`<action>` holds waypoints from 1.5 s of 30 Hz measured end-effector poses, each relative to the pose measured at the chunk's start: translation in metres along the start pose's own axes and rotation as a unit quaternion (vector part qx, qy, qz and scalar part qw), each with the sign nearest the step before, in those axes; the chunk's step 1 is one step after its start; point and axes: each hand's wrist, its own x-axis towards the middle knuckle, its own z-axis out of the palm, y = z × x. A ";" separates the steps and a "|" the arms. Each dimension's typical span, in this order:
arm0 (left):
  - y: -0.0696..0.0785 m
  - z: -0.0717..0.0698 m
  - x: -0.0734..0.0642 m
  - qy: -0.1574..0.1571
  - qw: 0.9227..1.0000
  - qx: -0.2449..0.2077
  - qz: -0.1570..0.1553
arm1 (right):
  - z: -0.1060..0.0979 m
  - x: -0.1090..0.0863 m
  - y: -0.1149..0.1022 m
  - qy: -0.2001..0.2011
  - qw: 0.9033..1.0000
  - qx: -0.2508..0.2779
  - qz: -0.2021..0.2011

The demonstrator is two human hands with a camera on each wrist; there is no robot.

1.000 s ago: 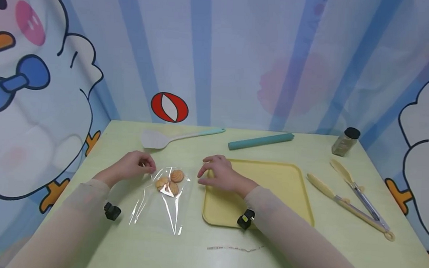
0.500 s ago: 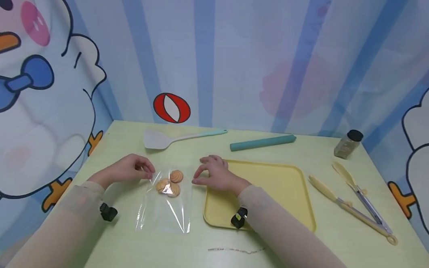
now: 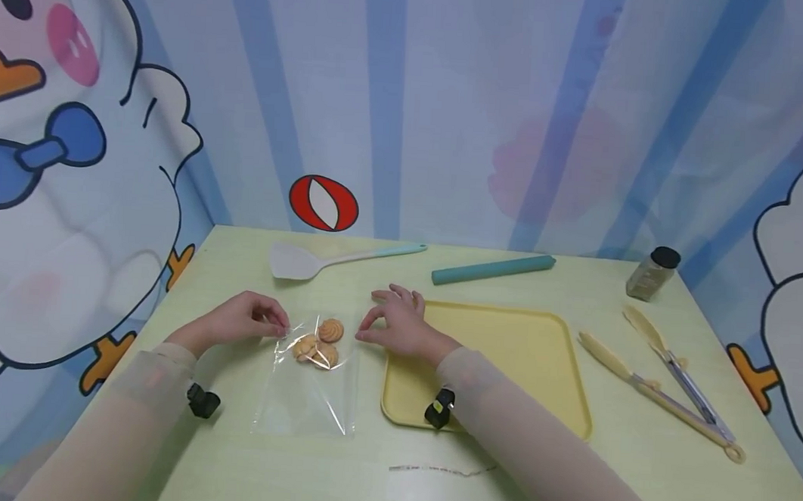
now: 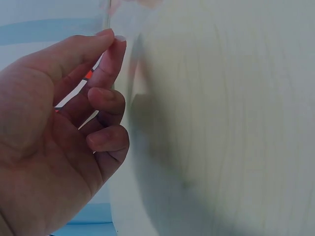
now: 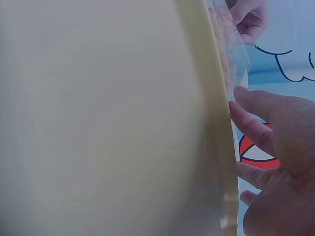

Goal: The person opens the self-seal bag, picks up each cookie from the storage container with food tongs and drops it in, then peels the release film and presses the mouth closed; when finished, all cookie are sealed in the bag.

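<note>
A clear plastic bag (image 3: 303, 406) lies on the table with several swirled cookies (image 3: 330, 331) inside, near its far end. My left hand (image 3: 242, 321) pinches the bag's far left corner between thumb and index finger; in the left wrist view the hand's (image 4: 69, 113) other fingers curl loosely. At the far right corner, my right hand (image 3: 404, 328) pinches the bag's edge with thumb and forefinger, its other fingers spread. The right wrist view has that hand (image 5: 290, 137) beside the tray's rim, with the bag (image 5: 240, 59) at the thumb tip.
Under the right forearm lies a yellow tray (image 3: 497, 369). Behind are a spatula (image 3: 299, 262) and a teal rod (image 3: 493, 270). To the right are tongs (image 3: 666, 400) and a black-capped jar (image 3: 652, 274). A thin twisted strip (image 3: 431, 469) lies in front.
My right hand has moved left to the bag's far right corner and its thumb and forefinger have come together there. The bag now lies flatter and straighter.
</note>
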 end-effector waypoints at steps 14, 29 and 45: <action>0.003 -0.003 -0.004 0.043 0.999 0.026 0.001 | -0.003 -0.006 -0.006 0.017 1.000 0.022 0.010; 0.033 -0.014 -0.026 0.161 0.984 -0.008 0.070 | -0.024 -0.019 -0.010 0.172 0.983 0.040 -0.057; 0.062 -0.017 -0.042 0.232 0.964 -0.053 0.120 | -0.042 -0.033 -0.014 0.265 0.948 0.113 -0.138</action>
